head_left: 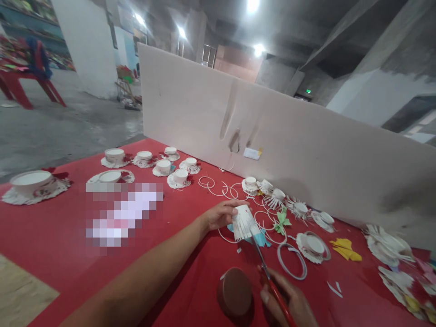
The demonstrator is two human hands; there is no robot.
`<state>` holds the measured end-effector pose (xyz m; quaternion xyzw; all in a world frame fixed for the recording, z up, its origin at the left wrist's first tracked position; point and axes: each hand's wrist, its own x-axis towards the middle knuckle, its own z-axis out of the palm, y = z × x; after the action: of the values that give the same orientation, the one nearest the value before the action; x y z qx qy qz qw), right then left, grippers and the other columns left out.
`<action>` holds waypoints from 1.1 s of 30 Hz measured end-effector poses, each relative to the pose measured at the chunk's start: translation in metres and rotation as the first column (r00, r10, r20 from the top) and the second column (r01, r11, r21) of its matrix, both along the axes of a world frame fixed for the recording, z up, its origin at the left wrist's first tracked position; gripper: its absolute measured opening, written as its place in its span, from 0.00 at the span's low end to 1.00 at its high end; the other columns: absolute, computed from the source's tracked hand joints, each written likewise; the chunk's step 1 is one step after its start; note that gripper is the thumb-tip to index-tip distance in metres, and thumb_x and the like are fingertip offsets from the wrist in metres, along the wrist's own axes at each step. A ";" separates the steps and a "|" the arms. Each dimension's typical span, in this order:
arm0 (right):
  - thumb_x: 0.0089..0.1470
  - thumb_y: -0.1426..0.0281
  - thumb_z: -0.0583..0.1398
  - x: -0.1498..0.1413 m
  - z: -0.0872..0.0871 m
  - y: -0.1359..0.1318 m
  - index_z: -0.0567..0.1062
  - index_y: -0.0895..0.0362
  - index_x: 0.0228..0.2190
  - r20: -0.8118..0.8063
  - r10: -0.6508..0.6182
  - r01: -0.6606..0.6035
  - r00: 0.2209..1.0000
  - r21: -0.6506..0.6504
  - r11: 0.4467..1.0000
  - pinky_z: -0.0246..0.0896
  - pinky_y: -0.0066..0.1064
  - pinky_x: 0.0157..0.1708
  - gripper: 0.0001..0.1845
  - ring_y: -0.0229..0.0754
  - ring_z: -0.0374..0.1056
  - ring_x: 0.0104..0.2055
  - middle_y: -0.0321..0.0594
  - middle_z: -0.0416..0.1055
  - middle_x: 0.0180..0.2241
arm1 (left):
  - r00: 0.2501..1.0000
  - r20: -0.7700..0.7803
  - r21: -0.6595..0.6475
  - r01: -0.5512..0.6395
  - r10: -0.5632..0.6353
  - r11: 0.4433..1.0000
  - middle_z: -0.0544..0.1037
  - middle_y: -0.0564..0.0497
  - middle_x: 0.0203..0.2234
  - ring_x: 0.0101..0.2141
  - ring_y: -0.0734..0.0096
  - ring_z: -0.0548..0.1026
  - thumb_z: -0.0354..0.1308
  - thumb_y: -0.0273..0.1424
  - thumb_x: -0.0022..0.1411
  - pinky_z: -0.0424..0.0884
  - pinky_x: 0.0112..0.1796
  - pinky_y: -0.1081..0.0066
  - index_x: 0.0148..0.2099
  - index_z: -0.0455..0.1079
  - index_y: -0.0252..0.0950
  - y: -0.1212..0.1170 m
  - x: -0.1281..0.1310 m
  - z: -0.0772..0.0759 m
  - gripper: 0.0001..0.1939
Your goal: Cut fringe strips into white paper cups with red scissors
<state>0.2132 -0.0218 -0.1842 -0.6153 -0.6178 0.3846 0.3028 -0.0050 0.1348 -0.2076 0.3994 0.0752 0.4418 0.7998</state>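
My left hand [223, 213] grips a white paper cup [244, 221] held upside down, its wall cut into many strips. My right hand [289, 302] is closed around red-handled scissors [269, 274], whose blades reach up to the rim of the cup. Both hands hover over a red tablecloth [51, 231]. A brown round cup base [234, 290] stands just left of my right hand. A blue paper scrap [262, 238] lies under the cup.
Several fringed paper cups [163, 167] splayed flat sit at the back left, more [301, 209] along a tall white board [272, 136]. Cut paper rings [292, 261], a green bow [282, 220] and yellow paper [345, 249] lie right. A blurred patch covers the left-centre.
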 end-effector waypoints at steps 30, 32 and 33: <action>0.50 0.60 0.57 0.012 -0.001 0.007 0.70 0.66 0.49 0.197 0.178 -0.178 0.964 -0.019 0.984 0.66 0.23 0.40 0.29 0.48 0.70 0.47 0.53 0.72 0.46 | 1.000 0.006 0.003 0.009 -0.009 1.000 0.74 0.38 0.46 0.45 0.60 0.71 0.59 0.24 0.49 0.63 0.45 0.63 0.49 0.69 0.31 -0.001 0.000 0.000 0.22; 0.50 0.59 0.56 0.013 -0.004 0.006 0.70 0.66 0.49 0.205 0.192 -0.191 0.960 -0.024 0.981 0.65 0.22 0.41 0.29 0.47 0.70 0.47 0.53 0.71 0.47 | 1.000 0.009 0.008 0.013 -0.013 1.000 0.73 0.38 0.46 0.45 0.60 0.71 0.59 0.25 0.48 0.63 0.45 0.63 0.49 0.69 0.31 -0.001 0.000 0.001 0.23; 0.50 0.59 0.56 0.012 -0.006 0.006 0.70 0.66 0.49 0.202 0.198 -0.195 0.959 -0.031 0.980 0.65 0.22 0.40 0.30 0.47 0.70 0.46 0.53 0.72 0.47 | 1.000 0.007 0.010 0.015 -0.015 1.000 0.73 0.38 0.46 0.45 0.59 0.71 0.59 0.25 0.48 0.63 0.46 0.63 0.50 0.69 0.31 -0.001 0.000 0.001 0.23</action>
<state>0.2252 -0.0159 -0.1898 -0.5887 -0.7016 0.3510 0.1950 -0.0049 0.1335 -0.2063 0.4024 0.0669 0.4376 0.8013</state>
